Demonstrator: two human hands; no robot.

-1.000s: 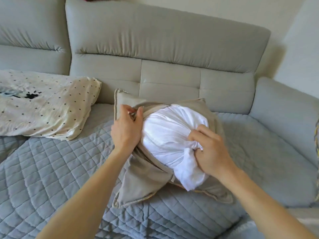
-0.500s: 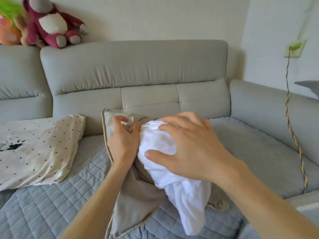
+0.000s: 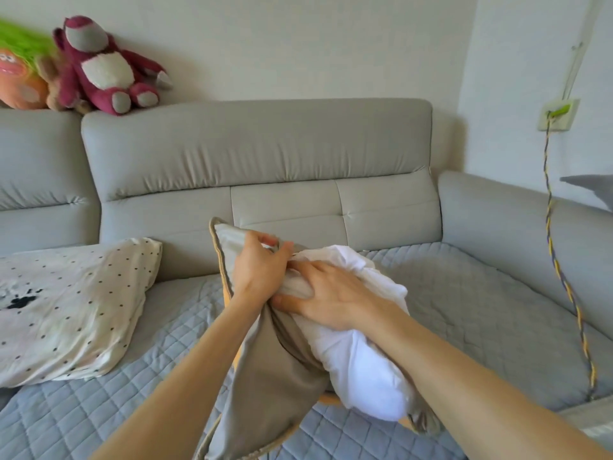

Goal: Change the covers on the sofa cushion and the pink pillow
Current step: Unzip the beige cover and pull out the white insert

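Note:
A beige cushion cover [image 3: 278,386] stands on the sofa seat with a white cushion insert [image 3: 358,356] bulging out of its open side. My left hand [image 3: 258,270] grips the cover's upper edge near its top corner. My right hand [image 3: 328,297] lies on the white insert at the opening, fingers spread and pressing into the gap between insert and cover, its fingertips hidden under the fabric. A cream pillow with black dots [image 3: 69,307] lies at the left on the seat.
The grey sofa [image 3: 258,154] has a quilted grey seat pad [image 3: 464,293]. Plush toys [image 3: 102,68] sit on the backrest at the left. A yellow and blue braided cord [image 3: 560,280] hangs from a wall socket at the right, over the armrest.
My right hand has slid from the top of the white insert down into the cover's opening. More insert now hangs out below. The left hand keeps its grip.

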